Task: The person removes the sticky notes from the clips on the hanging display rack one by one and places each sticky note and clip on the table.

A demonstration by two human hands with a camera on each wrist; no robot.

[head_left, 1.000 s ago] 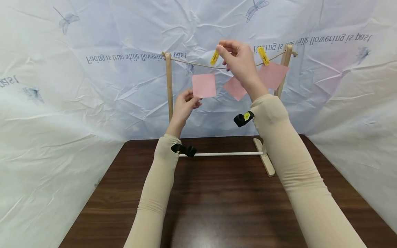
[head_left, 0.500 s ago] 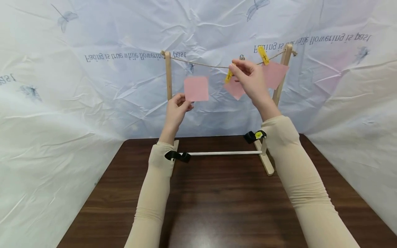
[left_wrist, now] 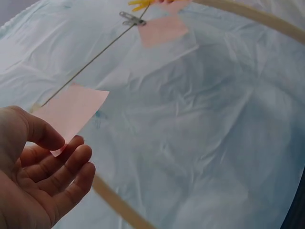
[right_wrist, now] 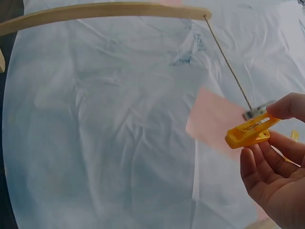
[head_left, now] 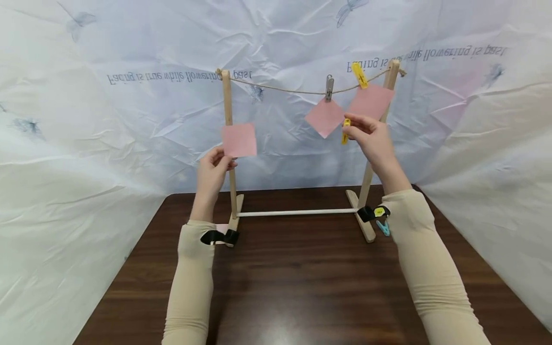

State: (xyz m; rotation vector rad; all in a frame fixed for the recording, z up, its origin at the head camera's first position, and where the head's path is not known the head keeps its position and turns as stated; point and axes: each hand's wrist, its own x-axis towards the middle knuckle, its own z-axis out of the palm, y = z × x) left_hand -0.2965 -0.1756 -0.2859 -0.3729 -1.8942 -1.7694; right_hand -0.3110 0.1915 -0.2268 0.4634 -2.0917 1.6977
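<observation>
My left hand (head_left: 212, 175) pinches a square pink paper (head_left: 239, 140) by its lower left corner, in front of the left wooden post (head_left: 227, 98). Between thumb and fingers, my right hand (head_left: 374, 143) holds a yellow clothespin (right_wrist: 252, 131), its tip pointing down in the head view. That hand is below the string (head_left: 280, 89). Just left of it, a second pink paper (head_left: 324, 118) hangs by one corner from a grey clip (head_left: 329, 88). Farther right, another yellow clothespin (head_left: 359, 75) fastens a third pink paper (head_left: 370, 101) to the string.
The string runs between two posts, joined low down by a white rod (head_left: 297, 212). On the dark table (head_left: 276, 278) lie a blue clothespin (head_left: 383, 228) near the right foot (head_left: 365, 225) and a pink paper (head_left: 222, 231) partly behind the left wrist. A printed sheet hangs behind.
The left hand has moved left and down with its paper. The right hand has moved right and down with the yellow clothespin, uncovering the grey clip and the hanging paper.
</observation>
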